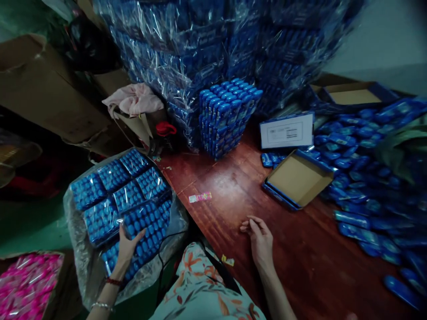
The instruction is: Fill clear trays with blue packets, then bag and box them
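Observation:
My left hand (pixel 128 245) lies flat on a wrapped pack of small blue items (pixel 147 231), the nearest of several such packs (pixel 113 191) sitting in a clear plastic bag (pixel 78 249) to my left. My right hand (pixel 260 240) rests on the red-brown wooden table (pixel 233 186) with its fingers loosely curled and nothing in it. An open blue cardboard box (pixel 296 178), brown inside and empty, lies on the table just beyond my right hand.
A block of stacked blue items (pixel 227 113) stands at the table's back, before tall shrink-wrapped bundles (pixel 187 40). Loose blue items (pixel 373 178) heap at the right. A box lid with a white label (pixel 287 130), pink packs (pixel 26 282) lower left, a small wrapper (pixel 200 197).

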A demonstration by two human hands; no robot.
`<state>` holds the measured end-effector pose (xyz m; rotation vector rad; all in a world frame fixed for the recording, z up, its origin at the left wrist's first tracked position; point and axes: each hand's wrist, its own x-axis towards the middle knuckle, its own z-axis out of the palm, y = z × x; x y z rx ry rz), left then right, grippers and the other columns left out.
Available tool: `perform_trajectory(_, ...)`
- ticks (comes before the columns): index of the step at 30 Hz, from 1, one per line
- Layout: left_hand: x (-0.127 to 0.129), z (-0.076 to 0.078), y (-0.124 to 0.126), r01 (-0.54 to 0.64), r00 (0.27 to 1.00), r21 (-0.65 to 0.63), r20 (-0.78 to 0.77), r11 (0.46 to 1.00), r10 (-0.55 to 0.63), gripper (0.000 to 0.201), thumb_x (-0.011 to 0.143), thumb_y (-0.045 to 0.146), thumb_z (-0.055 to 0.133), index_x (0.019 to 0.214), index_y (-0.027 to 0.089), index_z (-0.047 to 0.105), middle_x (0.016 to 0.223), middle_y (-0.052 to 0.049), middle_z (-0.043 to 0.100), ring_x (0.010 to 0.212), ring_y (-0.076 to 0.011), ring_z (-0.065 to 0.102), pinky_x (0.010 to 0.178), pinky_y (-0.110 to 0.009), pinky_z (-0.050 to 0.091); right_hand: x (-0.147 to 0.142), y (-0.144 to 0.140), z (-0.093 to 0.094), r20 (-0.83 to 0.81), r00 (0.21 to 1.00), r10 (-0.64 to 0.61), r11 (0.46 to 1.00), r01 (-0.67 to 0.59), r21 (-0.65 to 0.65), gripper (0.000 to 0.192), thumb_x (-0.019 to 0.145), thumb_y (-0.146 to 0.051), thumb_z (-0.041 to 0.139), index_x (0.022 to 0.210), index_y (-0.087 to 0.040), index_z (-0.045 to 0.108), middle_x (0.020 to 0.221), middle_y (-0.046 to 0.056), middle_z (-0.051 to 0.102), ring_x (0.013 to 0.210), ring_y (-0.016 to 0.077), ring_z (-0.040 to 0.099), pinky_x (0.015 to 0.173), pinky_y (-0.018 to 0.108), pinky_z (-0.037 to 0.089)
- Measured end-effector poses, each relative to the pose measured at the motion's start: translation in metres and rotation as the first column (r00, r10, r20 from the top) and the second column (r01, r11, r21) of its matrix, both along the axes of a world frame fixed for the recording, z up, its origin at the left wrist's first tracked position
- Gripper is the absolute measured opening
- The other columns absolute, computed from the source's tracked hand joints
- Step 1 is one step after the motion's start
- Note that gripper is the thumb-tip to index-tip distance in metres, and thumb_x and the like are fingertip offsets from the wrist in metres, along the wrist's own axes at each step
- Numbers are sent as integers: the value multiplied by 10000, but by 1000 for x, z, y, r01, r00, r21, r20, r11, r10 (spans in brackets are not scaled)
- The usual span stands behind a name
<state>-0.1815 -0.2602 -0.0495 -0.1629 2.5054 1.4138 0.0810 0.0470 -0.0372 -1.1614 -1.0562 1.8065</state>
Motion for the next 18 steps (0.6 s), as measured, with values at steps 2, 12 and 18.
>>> perform_trajectory(2, 7, -3, 7, 18, 1000, -48, -23, 999, -19, 1084, 600, 450, 767, 1462, 206, 156, 1495, -128, 284, 1361, -299, 302, 1123, -429, 253, -2, -4, -2, 12, 1000, -5, 1000, 5, 23, 315, 682, -402, 712, 860, -160, 615, 685, -7, 635, 576, 130, 609, 587, 275, 507)
perform_trajectory(12, 1, 2, 31, 78, 971, 114, 218, 990, -102, 1030, 617, 340, 778, 1458, 234, 193, 1436, -120, 397, 1273, -279, 446, 1050, -408, 385, -64, -53, 9, 595, 651, 472, 306, -754, 582, 194, 859, -194, 498, 1004, -190, 627, 1030, 77, 656, 1012, 201, 570, 855, 366, 480)
perform_trajectory(18, -6, 1, 7, 22, 989, 16, 149, 1000, -24, 993, 610, 343, 767, 1443, 206, 243, 1394, -125, 452, 1264, -283, 457, 1062, -418, 368, -148, -104, -24, 905, 354, 235, -666, -620, 416, 264, 857, -196, 538, 1115, -154, 571, 1289, 105, 535, 1315, 268, 323, 1042, 600, 286)
